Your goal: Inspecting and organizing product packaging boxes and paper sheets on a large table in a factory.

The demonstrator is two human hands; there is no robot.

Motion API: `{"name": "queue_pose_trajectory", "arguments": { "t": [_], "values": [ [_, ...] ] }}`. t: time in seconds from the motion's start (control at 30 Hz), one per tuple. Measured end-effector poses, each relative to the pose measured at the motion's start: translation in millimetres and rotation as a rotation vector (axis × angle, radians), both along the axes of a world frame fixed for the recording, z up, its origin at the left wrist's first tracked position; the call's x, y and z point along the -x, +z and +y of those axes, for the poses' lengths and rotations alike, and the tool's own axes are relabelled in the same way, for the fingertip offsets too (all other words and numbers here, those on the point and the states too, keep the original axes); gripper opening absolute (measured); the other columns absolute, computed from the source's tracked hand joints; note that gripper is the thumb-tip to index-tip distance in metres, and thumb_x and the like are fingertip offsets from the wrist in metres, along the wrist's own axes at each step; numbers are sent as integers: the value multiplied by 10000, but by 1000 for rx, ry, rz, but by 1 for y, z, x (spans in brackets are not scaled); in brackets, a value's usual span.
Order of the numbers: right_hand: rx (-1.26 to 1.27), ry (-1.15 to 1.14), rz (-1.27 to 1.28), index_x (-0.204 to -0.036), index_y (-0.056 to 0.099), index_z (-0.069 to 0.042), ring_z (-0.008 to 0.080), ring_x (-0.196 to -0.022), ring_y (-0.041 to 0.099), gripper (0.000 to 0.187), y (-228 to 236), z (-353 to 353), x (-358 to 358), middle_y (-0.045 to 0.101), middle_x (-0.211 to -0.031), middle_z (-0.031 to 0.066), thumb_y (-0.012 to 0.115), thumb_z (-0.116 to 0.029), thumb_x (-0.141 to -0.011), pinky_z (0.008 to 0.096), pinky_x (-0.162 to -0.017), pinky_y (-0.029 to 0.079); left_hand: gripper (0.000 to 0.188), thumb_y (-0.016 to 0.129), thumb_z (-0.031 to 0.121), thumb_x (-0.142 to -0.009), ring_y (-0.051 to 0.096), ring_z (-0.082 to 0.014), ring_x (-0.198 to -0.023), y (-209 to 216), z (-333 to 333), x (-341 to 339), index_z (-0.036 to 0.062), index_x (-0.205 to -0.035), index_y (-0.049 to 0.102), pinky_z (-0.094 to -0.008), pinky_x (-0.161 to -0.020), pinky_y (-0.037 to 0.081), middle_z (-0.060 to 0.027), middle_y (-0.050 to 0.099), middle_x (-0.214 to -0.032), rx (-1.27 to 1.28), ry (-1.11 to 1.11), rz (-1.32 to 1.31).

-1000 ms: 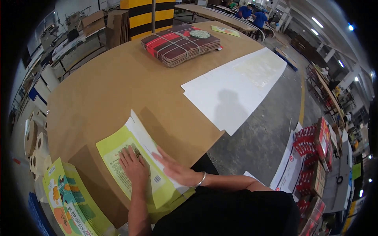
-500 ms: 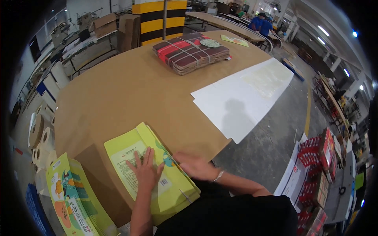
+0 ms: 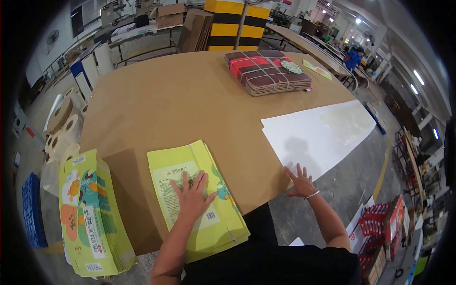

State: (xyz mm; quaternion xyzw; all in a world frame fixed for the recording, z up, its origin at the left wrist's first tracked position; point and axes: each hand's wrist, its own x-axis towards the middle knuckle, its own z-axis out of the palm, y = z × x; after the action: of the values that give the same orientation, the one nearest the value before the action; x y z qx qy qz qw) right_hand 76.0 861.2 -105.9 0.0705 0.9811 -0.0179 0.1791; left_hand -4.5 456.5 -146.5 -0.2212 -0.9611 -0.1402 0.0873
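Spread flat, my left hand (image 3: 191, 195) rests on a yellow-green flattened carton (image 3: 198, 242) with a printed white panel. It lies at the near edge of the brown-covered table (image 3: 175, 104). My right hand (image 3: 300, 183), a bracelet at its wrist, is open with fingers apart at the table's right edge, beside the white sheet (image 3: 327, 128). Nothing is in it. To the left of the carton, a stack of similar yellow-green printed cartons (image 3: 95, 213) sits at the table's near-left corner.
A strapped bundle of dark red flat cartons (image 3: 266, 71) lies at the far side, with a small yellow-green sheet (image 3: 317, 70) beyond it. Rolls of material (image 3: 61, 116) stand left. Red cartons (image 3: 380, 221) are piled at right. A striped pillar (image 3: 235, 26) stands behind the table.
My right hand has moved off the carton's right edge, out to the right, and its fingers have spread. My left hand stays on the carton. The whole view has shifted.
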Motion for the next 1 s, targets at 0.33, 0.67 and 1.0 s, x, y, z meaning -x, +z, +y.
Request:
{"name": "queue_pose_trajectory", "arguments": {
  "t": [0.33,0.67,1.0],
  "values": [
    [-48,-141,108,-1515,151,-393,495,-1242,439,1018,-12,21,2,309,-1470,289,702,-68,-724,548,-947,457,713,540,604,-854,242,-421,-1403,1,3,0,165,-1410,459,-734,-1066,-5,52,392,-1496,-21,-29,-11],
    [-8,-11,290,-1529,151,-344,388,-846,644,942,17,40,20,610,-950,207,593,-16,-764,466,-753,527,717,599,567,-836,246,-426,-1403,2,6,2,177,-1418,443,-732,-1068,-16,52,404,-1491,-6,-18,-38],
    [1302,-58,700,-1557,-22,-256,169,-1143,569,1039,125,-56,1,360,-1501,108,499,111,-737,309,-885,483,648,593,542,-857,258,-436,-1396,12,8,-4,221,-1405,466,-732,-1071,22,22,403,-1492,3,-34,-36]
  ]
}}
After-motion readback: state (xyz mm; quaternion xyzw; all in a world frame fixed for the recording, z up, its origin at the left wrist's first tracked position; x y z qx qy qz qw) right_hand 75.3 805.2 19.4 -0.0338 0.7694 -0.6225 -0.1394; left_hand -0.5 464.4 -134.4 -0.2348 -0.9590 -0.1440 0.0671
